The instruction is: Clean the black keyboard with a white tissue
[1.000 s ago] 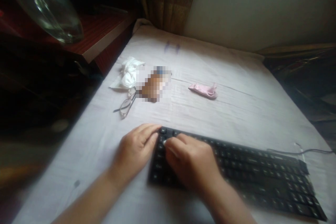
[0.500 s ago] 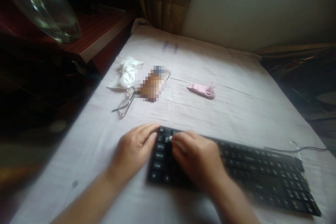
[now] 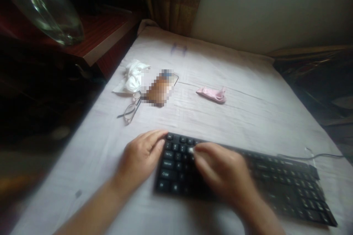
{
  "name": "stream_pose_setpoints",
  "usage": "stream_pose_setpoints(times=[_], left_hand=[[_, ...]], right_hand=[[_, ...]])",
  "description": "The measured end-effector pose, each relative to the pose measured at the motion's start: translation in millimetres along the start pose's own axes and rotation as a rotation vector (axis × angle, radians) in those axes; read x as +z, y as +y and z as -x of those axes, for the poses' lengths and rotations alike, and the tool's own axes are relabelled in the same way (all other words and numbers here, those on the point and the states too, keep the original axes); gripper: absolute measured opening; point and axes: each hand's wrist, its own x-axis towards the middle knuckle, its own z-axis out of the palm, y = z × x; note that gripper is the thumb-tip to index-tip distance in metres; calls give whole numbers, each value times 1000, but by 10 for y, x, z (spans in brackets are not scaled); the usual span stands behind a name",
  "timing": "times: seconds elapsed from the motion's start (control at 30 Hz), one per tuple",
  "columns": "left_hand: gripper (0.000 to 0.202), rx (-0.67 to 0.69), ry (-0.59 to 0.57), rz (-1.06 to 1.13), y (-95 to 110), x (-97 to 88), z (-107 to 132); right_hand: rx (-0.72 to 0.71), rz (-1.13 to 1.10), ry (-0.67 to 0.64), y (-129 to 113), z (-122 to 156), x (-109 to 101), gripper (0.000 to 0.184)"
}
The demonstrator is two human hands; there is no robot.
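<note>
A black keyboard (image 3: 278,187) lies at a slant on the cloth-covered surface. My left hand (image 3: 142,156) grips its left end, with fingertips at the upper corner and the thumb along the side. Over the number-row keys, my right hand (image 3: 224,170) is closed in a pinch. A small white tip (image 3: 191,150) pokes out from those fingers against the keys. The rest of this small thing is hidden inside the hand, so its kind is unclear. My right hand covers part of the left half of the keyboard.
Beyond the keyboard lie eyeglasses (image 3: 131,110), a crumpled white tissue (image 3: 134,77), a blurred-out phone-shaped object (image 3: 160,90) and a folded pink cloth (image 3: 212,94). A cable (image 3: 325,156) runs off right. At upper left, a clear bottle (image 3: 59,18) stands on a reddish wooden table (image 3: 103,31).
My right hand has moved right along the top key rows with the white tip, uncovering more keys at the left. My left hand stays at the keyboard's end.
</note>
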Motion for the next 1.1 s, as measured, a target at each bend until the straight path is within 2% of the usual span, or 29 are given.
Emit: stream_pose_setpoints(times=[0.1, 0.5, 0.6, 0.7, 0.87, 0.93, 1.1], left_hand=[[27, -2, -2, -15, 7, -8, -6], [27, -37, -10, 0, 26, -14, -10], [27, -37, -14, -5, 5, 0, -6], [26, -12, 2, -10, -2, 3, -5], [26, 139, 86, 49, 133, -39, 27], [27, 197, 54, 111, 216, -56, 61], [33, 236, -148, 265, 346, -54, 149]], right_hand=[[-9, 67, 36, 58, 11, -6, 15], [-84, 231, -19, -31, 8, 143, 18], [-79, 179, -3, -25, 49, 137, 20], [-78, 18, -2, -10, 80, 86, 19], [27, -216, 71, -17, 117, -16, 11], [24, -243, 70, -44, 132, -25, 10], [-41, -322, 61, -130, 189, -2, 9]])
